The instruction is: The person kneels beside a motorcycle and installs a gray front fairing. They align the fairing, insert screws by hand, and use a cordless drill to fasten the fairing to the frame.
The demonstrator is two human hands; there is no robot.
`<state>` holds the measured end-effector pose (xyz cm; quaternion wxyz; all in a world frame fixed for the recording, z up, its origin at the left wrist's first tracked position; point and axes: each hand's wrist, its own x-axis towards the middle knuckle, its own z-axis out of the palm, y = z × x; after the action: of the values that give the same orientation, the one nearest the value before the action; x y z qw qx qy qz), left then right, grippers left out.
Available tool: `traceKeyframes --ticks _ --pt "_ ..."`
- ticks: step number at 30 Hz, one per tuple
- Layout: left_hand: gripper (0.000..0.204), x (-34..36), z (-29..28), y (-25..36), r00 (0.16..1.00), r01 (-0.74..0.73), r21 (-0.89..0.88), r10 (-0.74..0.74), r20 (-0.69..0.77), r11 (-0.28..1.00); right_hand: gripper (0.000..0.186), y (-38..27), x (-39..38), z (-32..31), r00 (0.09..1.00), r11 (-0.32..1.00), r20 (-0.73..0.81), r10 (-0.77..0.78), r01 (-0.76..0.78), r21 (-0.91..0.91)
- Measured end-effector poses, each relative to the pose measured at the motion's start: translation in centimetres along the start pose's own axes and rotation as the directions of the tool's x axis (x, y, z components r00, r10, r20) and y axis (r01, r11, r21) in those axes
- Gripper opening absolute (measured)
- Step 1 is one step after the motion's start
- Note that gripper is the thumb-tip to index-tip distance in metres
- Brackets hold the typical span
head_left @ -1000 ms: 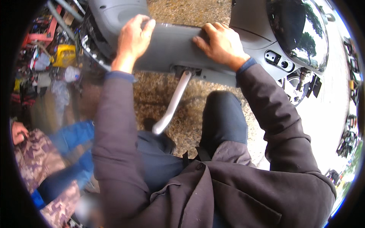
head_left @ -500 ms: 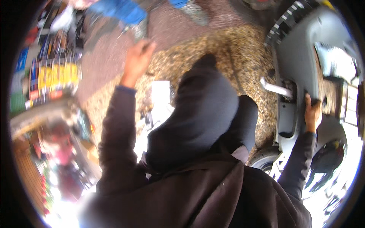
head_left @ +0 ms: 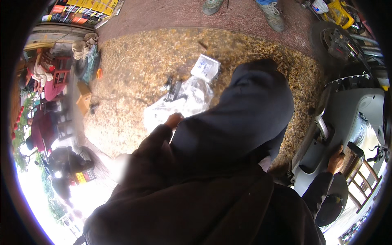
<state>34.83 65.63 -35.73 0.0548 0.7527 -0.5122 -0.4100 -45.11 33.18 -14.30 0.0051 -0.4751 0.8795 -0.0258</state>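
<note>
My left hand [head_left: 174, 120] is low beside my bent knee, at the near edge of a clear plastic bag [head_left: 192, 96] on the ground. Its fingers look curled, and whatever they may hold is hidden. Dark slim parts [head_left: 174, 90] and a white printed packet [head_left: 205, 67] lie on the bag. On the right, my right hand [head_left: 336, 159] grips the edge of a grey plastic scooter body panel [head_left: 347, 122], with its fingers partly out of sight. A silver lever [head_left: 322, 125] sticks out of the panel beside a dark recess.
Another person's shoes [head_left: 271, 16] stand on the reddish floor ahead. A wheel [head_left: 326, 38] lies at the far right. A cardboard box [head_left: 83, 98], seated people and a parked motorbike [head_left: 69, 163] are on the left. A wooden ladder-like frame [head_left: 363, 183] stands past the panel.
My view has swung to the left. My left hand has come down from ahead to beside the plastic bag. My right hand remains at the panel.
</note>
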Motion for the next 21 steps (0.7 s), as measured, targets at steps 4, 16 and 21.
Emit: traceKeyframes --ticks 4,16,21 --pt "0.028 1.3 2.6 -3.8 0.993 -0.090 0.186 0.102 -0.054 0.978 0.092 -0.8 -0.6 -0.8 1.000 0.999 0.026 0.015 -0.016 0.044" --pt "0.028 0.7 -6.9 4.1 0.975 0.221 -0.009 -0.222 -0.024 0.975 0.070 -2.4 -2.8 -1.4 0.991 0.999 -0.135 -0.012 0.018 0.039" --pt "0.027 1.0 -8.4 4.8 0.974 0.222 -0.006 -0.222 -0.045 0.975 0.077 -3.1 -3.2 -2.2 0.996 0.997 -0.083 0.025 -0.018 0.075"
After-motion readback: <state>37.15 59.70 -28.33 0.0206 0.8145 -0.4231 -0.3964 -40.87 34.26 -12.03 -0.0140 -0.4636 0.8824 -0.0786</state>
